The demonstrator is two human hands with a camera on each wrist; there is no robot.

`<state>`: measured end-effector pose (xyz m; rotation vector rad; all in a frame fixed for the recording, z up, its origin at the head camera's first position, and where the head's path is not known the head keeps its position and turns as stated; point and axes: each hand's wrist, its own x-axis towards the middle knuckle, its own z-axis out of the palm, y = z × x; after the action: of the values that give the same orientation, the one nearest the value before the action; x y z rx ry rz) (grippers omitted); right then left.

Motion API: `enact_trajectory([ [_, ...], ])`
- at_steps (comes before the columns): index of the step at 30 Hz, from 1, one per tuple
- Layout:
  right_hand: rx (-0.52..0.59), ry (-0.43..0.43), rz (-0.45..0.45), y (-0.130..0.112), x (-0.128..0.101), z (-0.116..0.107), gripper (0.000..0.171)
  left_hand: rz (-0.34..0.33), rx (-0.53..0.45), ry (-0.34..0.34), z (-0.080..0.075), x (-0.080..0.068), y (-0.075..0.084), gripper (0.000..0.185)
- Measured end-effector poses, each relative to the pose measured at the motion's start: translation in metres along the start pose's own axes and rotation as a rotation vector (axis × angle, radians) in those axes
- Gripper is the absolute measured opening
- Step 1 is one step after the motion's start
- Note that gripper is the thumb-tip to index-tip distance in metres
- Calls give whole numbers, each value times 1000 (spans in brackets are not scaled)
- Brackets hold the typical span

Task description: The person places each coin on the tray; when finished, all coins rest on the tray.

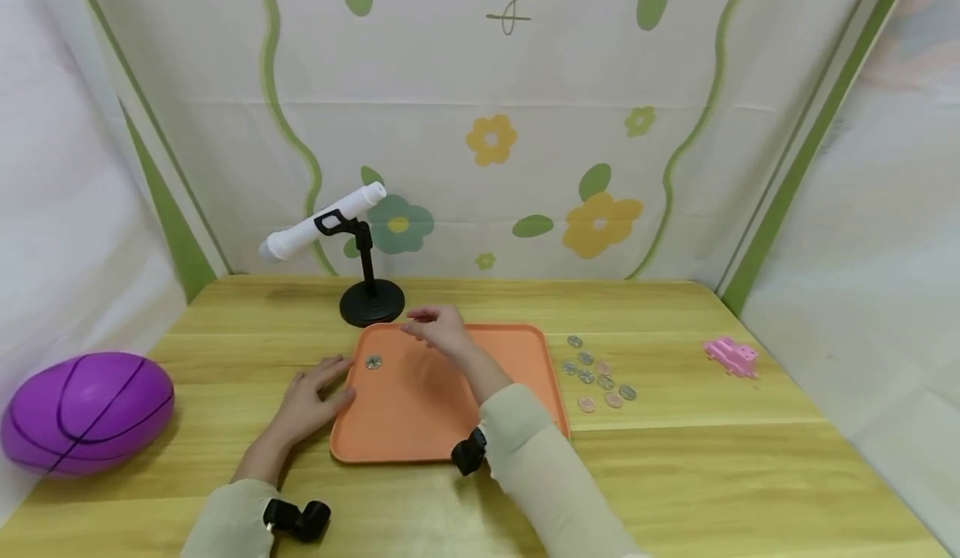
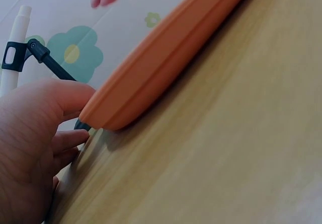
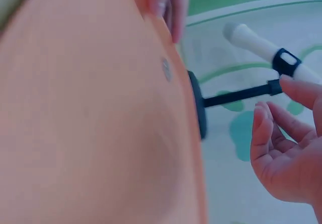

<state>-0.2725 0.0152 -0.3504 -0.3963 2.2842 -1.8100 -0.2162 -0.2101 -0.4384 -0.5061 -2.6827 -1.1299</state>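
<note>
An orange tray [image 1: 420,433] lies on the table, with a silver-coloured coin [image 1: 373,362] in its far left corner. My left hand [image 1: 311,399] rests at the tray's left edge; its fingertips touch the rim and its fingers are spread. Over the far part of the tray hovers my right hand [image 1: 442,333], fingers loosely bent. In the right wrist view that hand [image 3: 292,158] shows no object between thumb and fingers, though some fingertips overlap. Right of the tray lie several loose coins [image 1: 587,376], some silvery and some copper-coloured.
Behind the tray's far left corner stands a white microphone [image 1: 330,220] on a black stand [image 1: 372,299]. A purple ball [image 1: 90,412] sits at the table's left edge. Towards the right is a small pink toy [image 1: 731,357]. A flowered cloth [image 1: 442,66] hangs behind.
</note>
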Motion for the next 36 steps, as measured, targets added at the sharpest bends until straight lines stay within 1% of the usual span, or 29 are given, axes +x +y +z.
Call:
enact_trajectory([
  [3,-34,-22,-74,5,4,-14,28,-2,-6,-1,-1,-1,-1,49],
  [5,-61,-26,-111,4,1,-23,30,-7,-10,-3,-1,-2,-1,49],
  [10,-79,-46,-183,0,-9,-47,33,-3,-16,0,-1,-2,0,49],
  [12,-74,-64,-214,-6,-17,-57,33,-1,-16,-1,0,-1,0,49],
  [16,-82,-71,-234,-19,-38,-76,33,-3,-14,-6,1,0,-1,49],
  [18,-102,-53,-238,-24,-48,-86,33,-4,-15,-7,1,0,0,49],
  [21,-111,-15,-235,-22,-58,-104,34,0,-12,-5,0,0,1,48],
  [27,-116,89,-224,-6,-77,-145,34,7,-9,-13,-1,2,2,48],
  [32,-119,134,-207,27,-88,-181,34,10,-7,-21,-1,1,1,49],
  [36,-151,175,-180,53,-100,-205,36,5,-8,-33,0,0,0,50],
])
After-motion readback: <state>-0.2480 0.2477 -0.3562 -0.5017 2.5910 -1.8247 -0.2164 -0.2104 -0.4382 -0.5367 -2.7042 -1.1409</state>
